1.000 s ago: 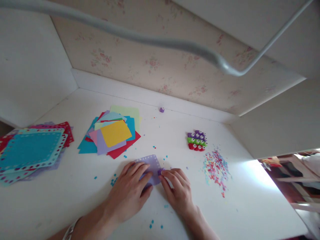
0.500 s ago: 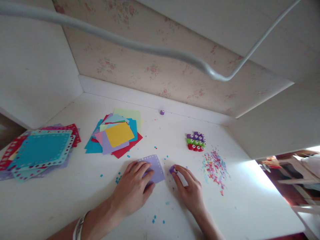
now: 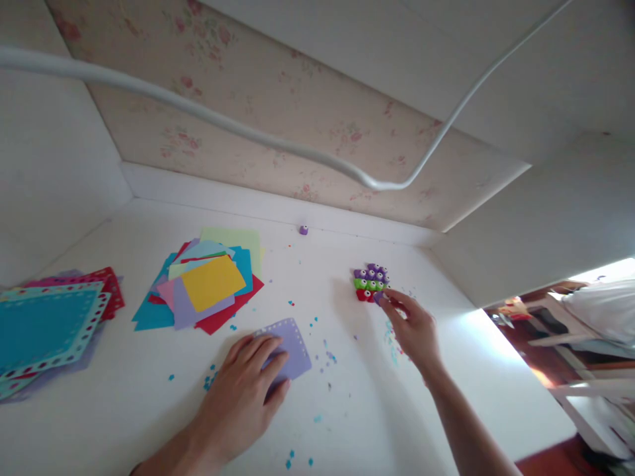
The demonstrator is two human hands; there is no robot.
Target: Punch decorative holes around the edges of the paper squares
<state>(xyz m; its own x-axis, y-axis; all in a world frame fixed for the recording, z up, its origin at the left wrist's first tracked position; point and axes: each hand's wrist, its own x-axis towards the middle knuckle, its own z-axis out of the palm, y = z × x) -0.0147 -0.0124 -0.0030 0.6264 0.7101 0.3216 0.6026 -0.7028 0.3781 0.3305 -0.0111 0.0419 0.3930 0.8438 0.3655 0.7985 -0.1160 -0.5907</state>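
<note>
My left hand (image 3: 243,390) lies with fingers spread on a purple sheet of paper (image 3: 296,354), whose top edge has a row of small punched holes. The hand covers the sheet's left part. My right hand (image 3: 415,334) pinches a small purple craft punch (image 3: 379,299) at the front of a cluster of punches. In that cluster, purple punches (image 3: 371,274) stand at the back, green punches (image 3: 364,283) in the middle and red punches (image 3: 364,295) in front. My fingers partly hide the front right of the group.
Loose coloured paper sheets (image 3: 213,284) lie in a pile at the left. Hole-edged sheets (image 3: 49,327) are stacked farther left. One more purple punch (image 3: 303,230) stands by the back wall. Confetti (image 3: 394,344) lies partly behind my right hand, and blue bits (image 3: 292,455) dot the table. A white cable (image 3: 278,142) hangs across the view.
My right hand has carried the purple punch from beside the purple sheet, away and to the right, to the cluster. The left hand stays on the sheet. The view has shifted right.
</note>
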